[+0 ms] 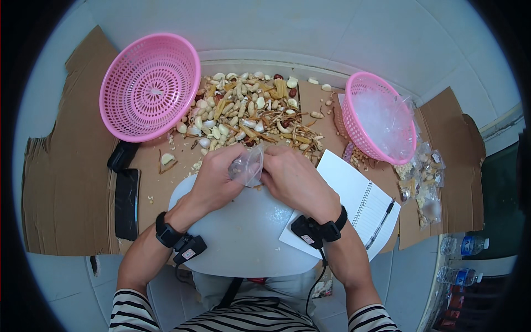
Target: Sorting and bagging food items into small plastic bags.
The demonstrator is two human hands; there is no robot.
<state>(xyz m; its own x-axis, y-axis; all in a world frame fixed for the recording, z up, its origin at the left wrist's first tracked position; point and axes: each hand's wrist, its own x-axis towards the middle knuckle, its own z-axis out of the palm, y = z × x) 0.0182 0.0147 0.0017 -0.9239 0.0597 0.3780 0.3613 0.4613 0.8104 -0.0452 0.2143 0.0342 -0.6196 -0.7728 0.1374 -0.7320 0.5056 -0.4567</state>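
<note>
A small clear zip bag (249,166) is held upright between my two hands, above the far part of a whitish translucent board (243,238). My left hand (213,172) closes round its left side. On the other side, my right hand (296,178) pinches the bag near its upper edge; those fingertips are partly hidden. What lies inside the bag is hard to make out. Just beyond my hands spreads a mixed pile of peanuts in shells (235,108), garlic cloves (223,129), red dates (292,93) and dried brown strips (268,117).
A pink sieve basket (113,119) leans at the far left; another pink basket (349,119) at right holds clear bags (381,124). Filled small bags (431,171) lie beyond it. A spiral notebook (345,182) with a pen (380,223) lies right, a black phone (127,205) left.
</note>
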